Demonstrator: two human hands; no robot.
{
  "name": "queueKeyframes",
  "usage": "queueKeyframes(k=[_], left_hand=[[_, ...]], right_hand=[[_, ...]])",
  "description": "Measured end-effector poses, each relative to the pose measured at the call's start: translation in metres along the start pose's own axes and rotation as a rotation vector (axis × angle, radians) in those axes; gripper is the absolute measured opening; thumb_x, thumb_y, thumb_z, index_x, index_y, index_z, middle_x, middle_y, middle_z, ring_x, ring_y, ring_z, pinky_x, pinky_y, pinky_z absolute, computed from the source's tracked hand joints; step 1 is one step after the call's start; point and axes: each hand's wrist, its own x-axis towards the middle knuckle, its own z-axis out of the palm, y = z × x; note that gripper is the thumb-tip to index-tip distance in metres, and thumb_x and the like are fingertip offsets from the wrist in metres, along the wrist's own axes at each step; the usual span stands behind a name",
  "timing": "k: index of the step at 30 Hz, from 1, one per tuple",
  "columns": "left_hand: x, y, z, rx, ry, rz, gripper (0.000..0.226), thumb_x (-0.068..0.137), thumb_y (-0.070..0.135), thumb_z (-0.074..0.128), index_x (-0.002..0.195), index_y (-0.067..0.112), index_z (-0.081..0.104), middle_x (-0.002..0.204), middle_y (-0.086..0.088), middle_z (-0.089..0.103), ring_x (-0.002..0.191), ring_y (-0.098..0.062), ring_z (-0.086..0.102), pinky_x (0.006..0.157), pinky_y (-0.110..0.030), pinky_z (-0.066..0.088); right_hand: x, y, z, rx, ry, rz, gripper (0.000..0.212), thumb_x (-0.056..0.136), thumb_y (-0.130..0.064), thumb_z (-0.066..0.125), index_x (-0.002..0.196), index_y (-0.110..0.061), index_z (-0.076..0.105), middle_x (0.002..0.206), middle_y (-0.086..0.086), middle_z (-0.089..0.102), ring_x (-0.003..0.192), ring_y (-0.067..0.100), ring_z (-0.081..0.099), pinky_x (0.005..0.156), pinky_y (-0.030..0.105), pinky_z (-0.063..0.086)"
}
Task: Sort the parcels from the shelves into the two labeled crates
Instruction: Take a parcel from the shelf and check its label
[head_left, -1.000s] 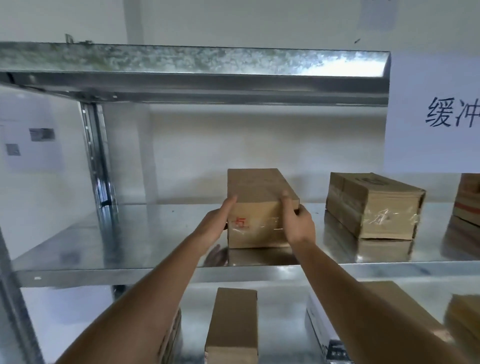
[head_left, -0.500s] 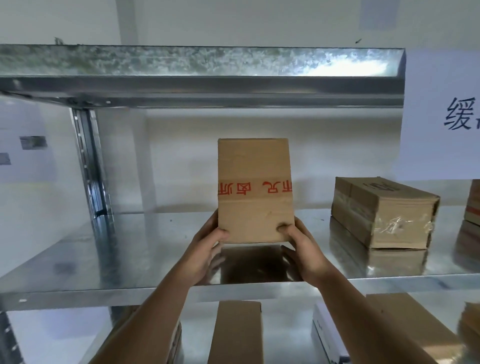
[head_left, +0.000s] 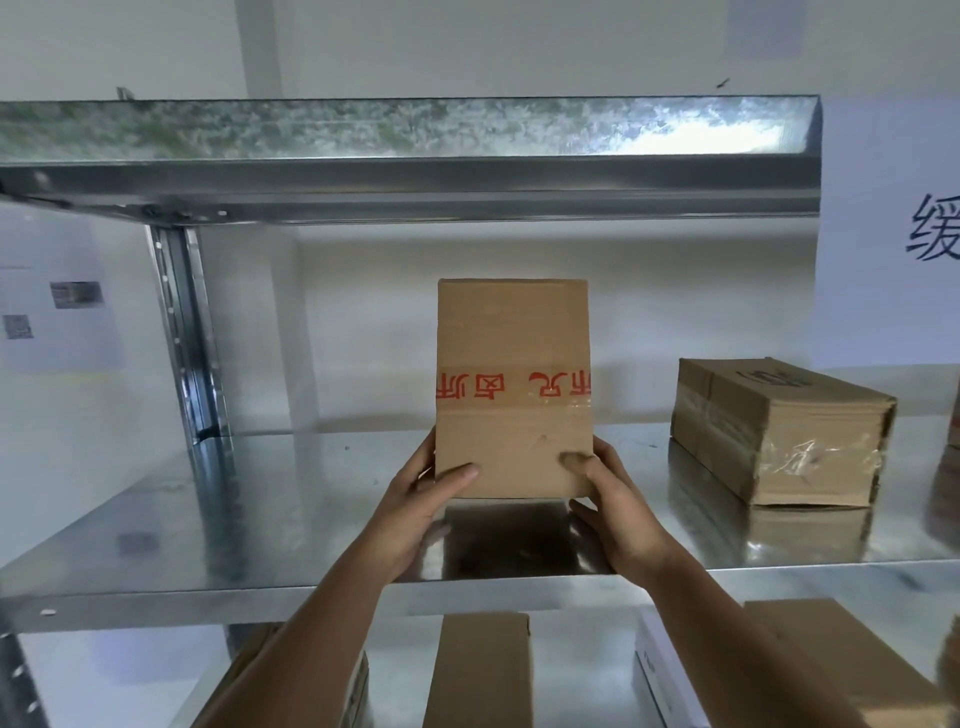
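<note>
— Parcel (head_left: 514, 389), where is it?
— Upright above the middle shelf (head_left: 260, 519), lifted clear of it, red-printed tape across its face.
— Hands?
— Left hand (head_left: 415, 512) and right hand (head_left: 618, 512) grip its lower corners, thumbs in front.

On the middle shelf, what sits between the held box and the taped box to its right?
Nothing: the head view shows only bare metal shelf between the held box and the taped box.
</note>
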Motion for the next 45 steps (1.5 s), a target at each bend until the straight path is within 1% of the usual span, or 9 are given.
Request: queueKeyframes(k=[5, 8, 13, 16, 19, 24, 28, 32, 45], left_hand=[[-0.001, -0.001, -0.001, 0.016, -0.005, 0.077, 0.07, 0.08, 0.045, 0.078, 0.143, 0.035, 0.049, 0.135, 0.009, 0.063, 0.131, -0.015, 0.053, 0.112, -0.041, 0.039], [-0.002, -0.001, 0.001, -0.049, -0.015, 0.096, 0.055, 0.089, 0.029, 0.069, 0.141, 0.028, 0.053, 0.133, 0.006, 0.065, 0.13, -0.014, 0.055, 0.112, -0.035, 0.038], [0.002, -0.004, -0.001, -0.039, 0.151, 0.135, 0.055, 0.088, 0.035, 0.068, 0.141, 0.035, 0.054, 0.134, 0.011, 0.063, 0.13, -0.01, 0.055, 0.11, -0.037, 0.043], [0.004, -0.004, 0.001, 0.138, 0.307, 0.156, 0.054, 0.093, 0.038, 0.065, 0.144, 0.039, 0.05, 0.136, 0.009, 0.057, 0.126, -0.013, 0.052, 0.095, -0.029, 0.047], [0.005, -0.004, 0.006, 0.237, 0.325, 0.172, 0.045, 0.095, 0.037, 0.062, 0.139, 0.038, 0.053, 0.141, 0.01, 0.046, 0.128, -0.013, 0.048, 0.109, -0.034, 0.04], [-0.002, -0.001, 0.016, 0.352, 0.146, 0.111, 0.06, 0.081, 0.059, 0.053, 0.137, 0.042, 0.044, 0.137, 0.018, 0.047, 0.122, -0.003, 0.047, 0.088, -0.012, 0.046], [-0.002, -0.007, 0.01, 0.336, 0.04, 0.123, 0.085, 0.079, 0.045, 0.08, 0.151, 0.043, 0.034, 0.141, 0.021, 0.055, 0.129, -0.007, 0.052, 0.095, -0.024, 0.052], [-0.002, -0.006, 0.011, 0.304, 0.046, 0.128, 0.077, 0.087, 0.02, 0.076, 0.152, 0.037, 0.036, 0.14, 0.018, 0.057, 0.119, 0.001, 0.057, 0.08, -0.009, 0.051], [-0.005, -0.002, 0.01, 0.311, 0.022, 0.112, 0.076, 0.087, 0.029, 0.075, 0.152, 0.04, 0.035, 0.137, 0.018, 0.058, 0.124, -0.006, 0.056, 0.077, -0.008, 0.052]], right_hand=[[0.006, 0.003, -0.003, 0.045, 0.076, -0.027, 0.039, 0.099, -0.063, 0.037, 0.129, -0.043, 0.051, 0.137, -0.007, 0.058, 0.129, 0.018, 0.051, 0.103, 0.04, 0.042], [0.007, 0.004, -0.005, 0.084, 0.092, -0.038, 0.039, 0.098, -0.058, 0.048, 0.129, -0.036, 0.043, 0.132, 0.001, 0.058, 0.121, 0.025, 0.056, 0.091, 0.04, 0.046], [0.002, 0.006, -0.008, 0.083, 0.049, -0.062, 0.081, 0.076, -0.061, 0.072, 0.141, -0.026, 0.041, 0.125, 0.0, 0.066, 0.111, 0.021, 0.068, 0.084, 0.039, 0.055], [-0.001, 0.005, -0.004, 0.072, 0.041, -0.136, 0.063, 0.078, -0.041, 0.071, 0.133, -0.016, 0.053, 0.115, 0.001, 0.073, 0.104, 0.016, 0.072, 0.076, 0.028, 0.059], [-0.002, 0.006, -0.001, 0.047, 0.074, -0.154, 0.062, 0.076, -0.039, 0.073, 0.129, -0.017, 0.05, 0.117, 0.004, 0.07, 0.103, 0.016, 0.072, 0.078, 0.028, 0.06], [-0.002, 0.008, 0.003, -0.033, 0.11, -0.201, 0.052, 0.082, -0.039, 0.069, 0.127, -0.023, 0.05, 0.119, 0.002, 0.068, 0.103, 0.013, 0.072, 0.075, 0.024, 0.059], [-0.008, 0.007, 0.004, -0.073, 0.058, -0.236, 0.027, 0.098, -0.021, 0.059, 0.125, -0.02, 0.059, 0.112, -0.003, 0.074, 0.104, 0.013, 0.071, 0.075, 0.019, 0.057], [-0.01, 0.007, 0.003, -0.07, 0.069, -0.226, 0.028, 0.096, -0.018, 0.063, 0.125, -0.017, 0.06, 0.112, 0.001, 0.074, 0.104, 0.016, 0.072, 0.078, 0.022, 0.058], [-0.012, 0.007, 0.002, -0.031, 0.084, -0.214, 0.033, 0.093, -0.025, 0.066, 0.125, -0.019, 0.059, 0.116, 0.001, 0.072, 0.107, 0.019, 0.07, 0.086, 0.032, 0.06]])
